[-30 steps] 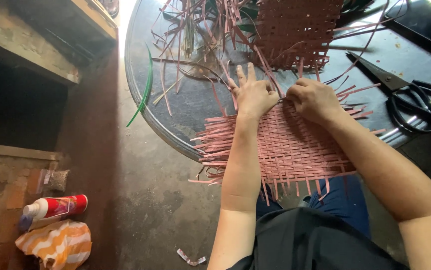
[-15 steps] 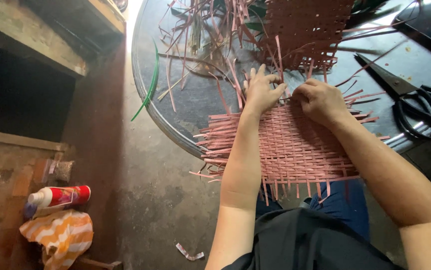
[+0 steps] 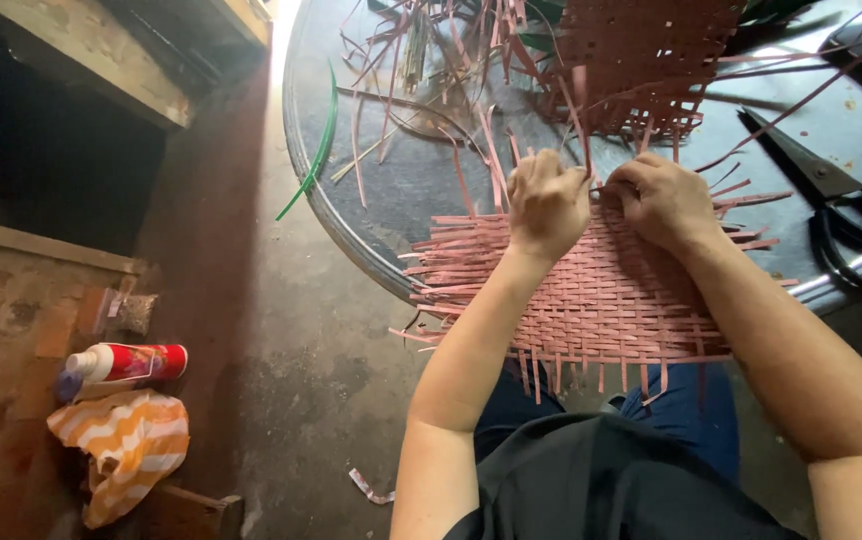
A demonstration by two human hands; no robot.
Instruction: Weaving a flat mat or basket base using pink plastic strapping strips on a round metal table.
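A flat mat woven of pink strips (image 3: 591,300) lies over the near edge of a round grey table (image 3: 391,190) and over my lap. My left hand (image 3: 546,205) rests on the mat's far edge with its fingers curled around a pink strip (image 3: 583,120) that rises upright between my hands. Right beside it, my right hand (image 3: 663,200) presses on the same far edge, fingers pinched at the strips. A second, darker woven piece (image 3: 651,60) lies farther back on the table.
Black scissors (image 3: 841,205) lie on the table at right. Loose pink and green strips (image 3: 421,70) are scattered over the far left of the table. On the floor at left are a red and white bottle (image 3: 126,362), a striped orange cloth (image 3: 126,445) and brick steps.
My left hand's fingers, spread a second ago, have curled shut on a strip. Both hands stay at the mat's far edge; the view has shifted slightly.
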